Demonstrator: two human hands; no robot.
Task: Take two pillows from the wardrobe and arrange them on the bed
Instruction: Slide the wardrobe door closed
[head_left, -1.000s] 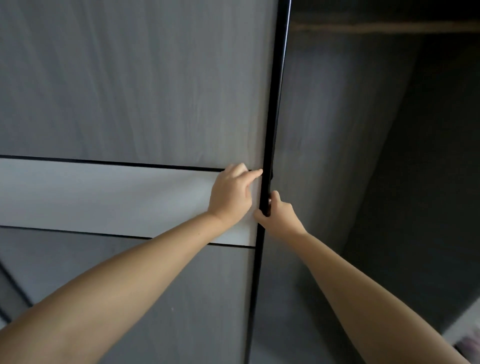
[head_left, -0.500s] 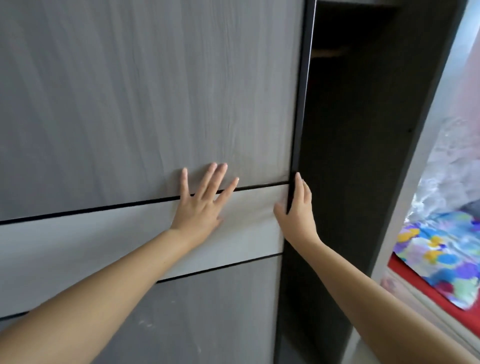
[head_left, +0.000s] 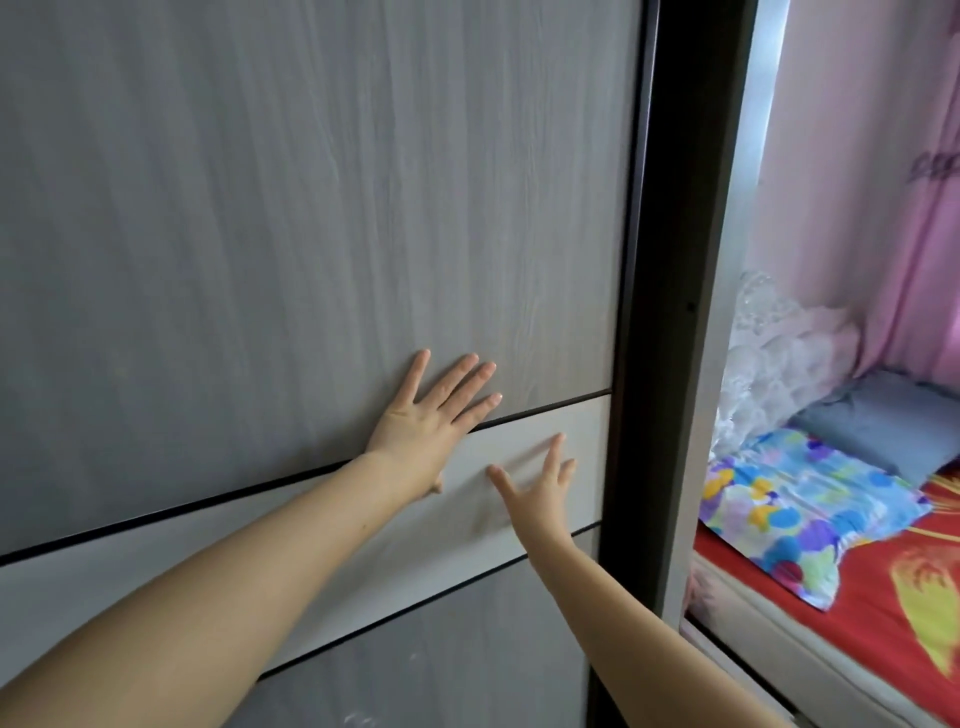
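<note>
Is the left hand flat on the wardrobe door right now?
Touching. The head view shows the left hand pressed palm-down, fingers spread, against the wardrobe door.

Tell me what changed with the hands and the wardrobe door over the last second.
The sliding door moved right, narrowing the dark opening to a slim gap. The right hand let go of the door's edge and now lies open against the pale band. The left hand uncurled from that edge and presses flat, fingers spread. Both hands stayed on the door. The bed has come into view at right.
</note>
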